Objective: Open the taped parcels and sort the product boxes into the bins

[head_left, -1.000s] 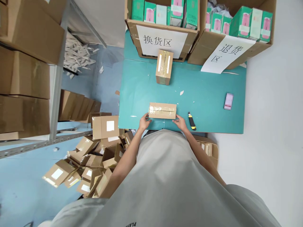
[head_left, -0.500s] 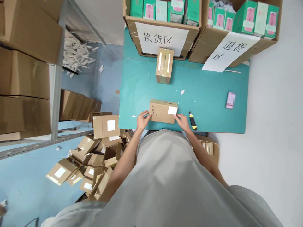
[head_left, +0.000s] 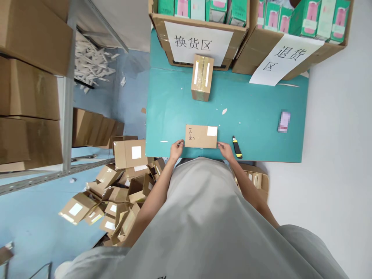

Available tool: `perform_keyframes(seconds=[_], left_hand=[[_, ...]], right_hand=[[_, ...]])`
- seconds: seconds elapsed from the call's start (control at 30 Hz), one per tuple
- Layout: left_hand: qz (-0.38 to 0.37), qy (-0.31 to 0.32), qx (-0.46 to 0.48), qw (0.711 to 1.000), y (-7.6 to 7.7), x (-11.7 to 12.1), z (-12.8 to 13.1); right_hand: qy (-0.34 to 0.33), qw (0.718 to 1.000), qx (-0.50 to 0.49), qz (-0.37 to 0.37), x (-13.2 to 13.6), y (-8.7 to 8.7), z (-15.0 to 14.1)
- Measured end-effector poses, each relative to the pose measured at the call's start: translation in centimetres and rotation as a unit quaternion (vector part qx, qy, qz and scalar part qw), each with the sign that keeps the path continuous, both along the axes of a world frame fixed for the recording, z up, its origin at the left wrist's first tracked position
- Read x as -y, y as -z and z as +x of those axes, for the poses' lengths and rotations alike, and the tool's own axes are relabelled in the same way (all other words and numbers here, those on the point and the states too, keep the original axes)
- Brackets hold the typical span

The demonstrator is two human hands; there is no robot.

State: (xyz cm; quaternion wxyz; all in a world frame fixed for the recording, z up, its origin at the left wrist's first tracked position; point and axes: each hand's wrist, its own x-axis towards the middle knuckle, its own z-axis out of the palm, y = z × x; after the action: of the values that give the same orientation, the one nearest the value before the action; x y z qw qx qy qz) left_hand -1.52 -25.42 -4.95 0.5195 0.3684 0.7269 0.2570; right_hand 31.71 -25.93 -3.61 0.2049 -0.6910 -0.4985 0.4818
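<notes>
A small brown cardboard box [head_left: 201, 136] lies flat on the teal table [head_left: 255, 116] near its front edge. Its top face shows a white label at the right corner and handwriting at the left. My left hand [head_left: 176, 149] grips the box's lower left corner, fingers curled against it. My right hand [head_left: 226, 149] holds the lower right corner the same way. A yellow and black utility knife [head_left: 236, 147] lies on the table just right of my right hand.
A second taped box [head_left: 201, 77] stands further back. Two large cartons [head_left: 200, 46] [head_left: 281, 54] with paper signs hold green and pink product boxes. A small blurred item [head_left: 284, 121] lies at the right. Opened boxes [head_left: 116, 193] litter the floor at left beside shelving [head_left: 31, 77].
The box has been rolled over between my hands: the taped face showed a second ago, and now the labelled face with handwriting lies flat on top.
</notes>
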Motion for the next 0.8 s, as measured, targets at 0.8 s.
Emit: perform_keyframes(seconds=[0.8], left_hand=[[0.093, -0.037, -0.120, 0.988, -7.6, -4.1, 0.5]], right_hand=[[0.073, 0.996, 0.004, 0.056, -3.6, -5.0, -1.4]])
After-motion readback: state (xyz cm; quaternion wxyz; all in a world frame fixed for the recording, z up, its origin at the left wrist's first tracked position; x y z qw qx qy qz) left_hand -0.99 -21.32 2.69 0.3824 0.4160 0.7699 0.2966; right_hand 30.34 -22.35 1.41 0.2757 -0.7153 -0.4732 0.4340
